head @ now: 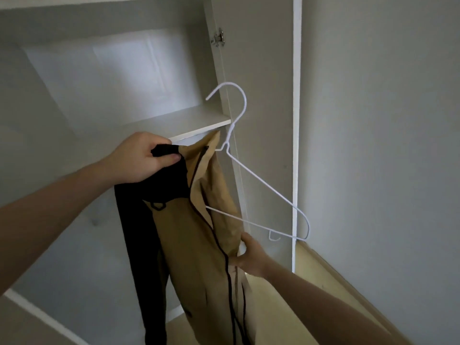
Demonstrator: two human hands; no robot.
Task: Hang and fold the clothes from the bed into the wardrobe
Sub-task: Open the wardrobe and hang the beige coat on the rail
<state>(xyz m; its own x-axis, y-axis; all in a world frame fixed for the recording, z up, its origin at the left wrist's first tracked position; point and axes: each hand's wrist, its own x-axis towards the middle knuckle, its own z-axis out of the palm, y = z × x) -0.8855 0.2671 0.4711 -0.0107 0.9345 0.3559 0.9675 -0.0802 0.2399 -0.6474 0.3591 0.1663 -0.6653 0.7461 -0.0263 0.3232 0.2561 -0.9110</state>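
At the open wardrobe (261, 70), I have 1 garment half-dressed onto 1 white wire hanger (263, 185), the hanging step of the job in progress. My left hand (142, 158) sits high and left of centre, fingers and thumb curled tight around the black collar end of the tan-and-black jacket (199, 232), bunching the fabric in the fist. My right hand (251, 257) is lower and nearer, thumb up and fingers wrapped around the tan front panel beside its dark zip line; whether it also touches the hanger's bottom wire I cannot tell, since the cloth hides that side.

The hanger tilts steeply, hook pointing up and left in front of the door edge, its right shoulder loop jutting free to the right, bare of cloth. Its left arm disappears inside the jacket's opening. The jacket hangs down in front of the wardrobe interior, below the shelf (189, 123), with a black length trailing to the left.

By my reading, 1 shoulder is seated and 1 remains. The next move calls for drawing the tan side over the exposed right loop, levelling the hanger, then lifting the hook toward a rail. No rail shows here, so I would need to look for it first. The thin wire could slip out of the collar if my left hand loosens early.
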